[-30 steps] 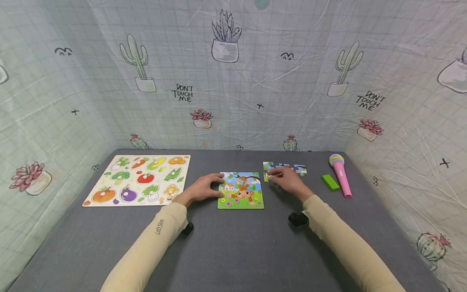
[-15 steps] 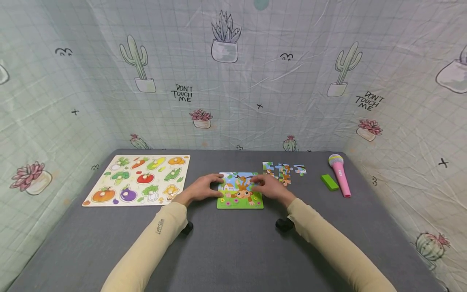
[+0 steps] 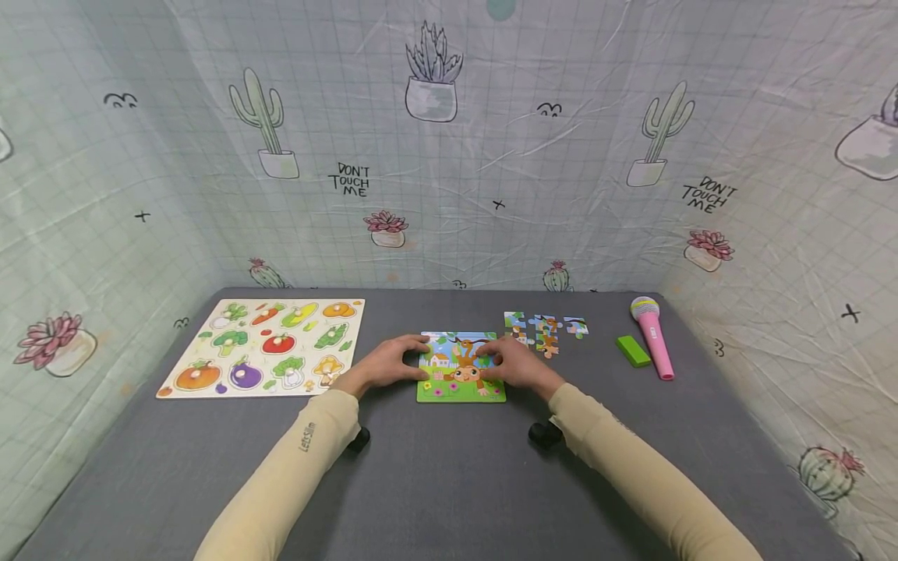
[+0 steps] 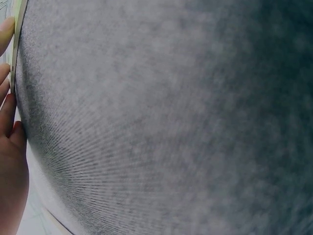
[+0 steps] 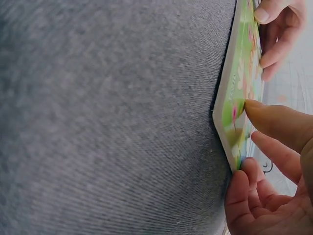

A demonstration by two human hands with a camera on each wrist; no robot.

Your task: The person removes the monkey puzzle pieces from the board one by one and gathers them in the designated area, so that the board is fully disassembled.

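Note:
A square jigsaw puzzle [image 3: 461, 389] with a monkey picture lies flat at the middle of the table. My left hand [image 3: 387, 361] holds its left edge, with thumb and fingertips set apart along the rim. In the left wrist view, my fingers [image 4: 7, 112] meet the board's thin side. My right hand [image 3: 521, 363] grips the right side, thumb and index finger reaching over the picture. In the right wrist view, the thumb [image 5: 274, 120] touches the printed face, while other fingers curl at the corner. I cannot tell whether a loose piece is under them.
Several jigsaw pieces [image 3: 546, 326] lie just beyond my right hand, some joined. Farther right are a green block [image 3: 634, 351] and a pink toy microphone [image 3: 654, 343]. On the left lies a vegetable peg board [image 3: 261, 349]. Printed fabric [image 3: 449, 164] surrounds the table's back and sides.
My right hand has moved left from the loose pieces onto the puzzle's right side, then shifted only slightly. My left hand has stayed at the left edge.

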